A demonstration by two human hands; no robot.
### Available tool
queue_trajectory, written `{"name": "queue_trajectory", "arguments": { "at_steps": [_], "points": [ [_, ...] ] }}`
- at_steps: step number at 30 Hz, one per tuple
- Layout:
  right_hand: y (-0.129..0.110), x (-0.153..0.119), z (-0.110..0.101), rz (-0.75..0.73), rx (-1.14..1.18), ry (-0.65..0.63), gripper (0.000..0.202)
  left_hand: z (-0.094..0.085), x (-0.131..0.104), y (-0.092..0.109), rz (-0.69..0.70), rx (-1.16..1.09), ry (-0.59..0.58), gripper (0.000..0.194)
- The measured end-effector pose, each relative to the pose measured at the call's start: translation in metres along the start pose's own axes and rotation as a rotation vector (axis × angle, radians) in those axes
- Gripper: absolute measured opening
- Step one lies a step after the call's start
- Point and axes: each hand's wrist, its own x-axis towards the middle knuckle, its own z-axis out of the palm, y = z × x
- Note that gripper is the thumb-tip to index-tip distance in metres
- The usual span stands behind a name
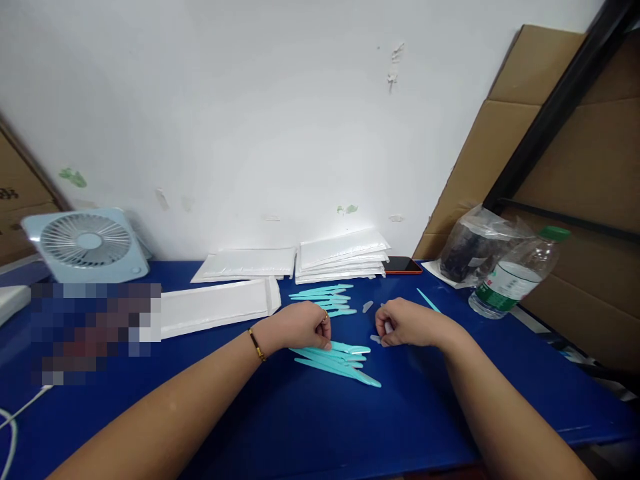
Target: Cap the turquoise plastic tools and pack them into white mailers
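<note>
One envelope has its left end pixelated. The left grip partly covers razors; the right grip partly hides a cap.

The single view looks from the person's head, forward and down over a flat deep-blue tabletop; it sits close, the bare left hand and bare right hand near mid-frame; a plain white wall faces it across the upper part; the wide angle spans from a square pale-blue plastic fan at left to a clear plastic green-capped bottle at right.
</note>
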Motion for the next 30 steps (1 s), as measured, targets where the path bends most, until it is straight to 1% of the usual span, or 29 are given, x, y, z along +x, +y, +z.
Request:
{"name": "queue_trajectory", "arguments": {
  "at_steps": [3, 5, 7, 10, 12, 14, 18, 22, 27, 30],
  "points": [
    [-0.003, 0.005, 0.003, -0.046, 0.039, 0.032, 0.010, 0.001, 0.002, -0.002, -0.049, 0.018, 0.070, 0.017],
    [-0.003, 0.007, 0.002, -0.062, 0.074, 0.080, 0.010, 0.001, 0.004, -0.006, -0.036, -0.014, 0.130, 0.016],
    [-0.002, 0.007, 0.000, -0.097, 0.092, 0.170, 0.009, 0.000, 0.005, -0.012, -0.020, -0.110, 0.160, 0.019],
    [-0.004, 0.007, -0.004, -0.154, 0.053, 0.348, 0.009, -0.002, 0.009, -0.020, -0.040, -0.241, 0.186, 0.025],
    [-0.007, 0.008, -0.006, -0.205, -0.004, 0.437, 0.010, -0.004, 0.011, -0.024, -0.049, -0.247, 0.224, 0.028],
    [-0.009, 0.008, -0.007, -0.266, -0.063, 0.488, 0.013, -0.006, 0.012, -0.025, -0.050, -0.229, 0.246, 0.027],
    [-0.009, 0.010, -0.005, -0.335, -0.132, 0.504, 0.017, -0.008, 0.012, -0.025, -0.084, -0.236, 0.237, 0.025],
    [-0.009, 0.014, -0.002, -0.339, -0.154, 0.498, 0.015, -0.008, 0.011, -0.023, -0.079, -0.230, 0.229, 0.023],
    [-0.022, 0.018, 0.005, -0.372, -0.091, 0.496, 0.017, -0.007, 0.011, -0.019, -0.032, -0.213, 0.239, 0.020],
    [-0.022, 0.021, 0.007, -0.389, -0.033, 0.504, 0.018, -0.005, 0.012, -0.019, -0.020, -0.203, 0.280, 0.025]
  ]
}}
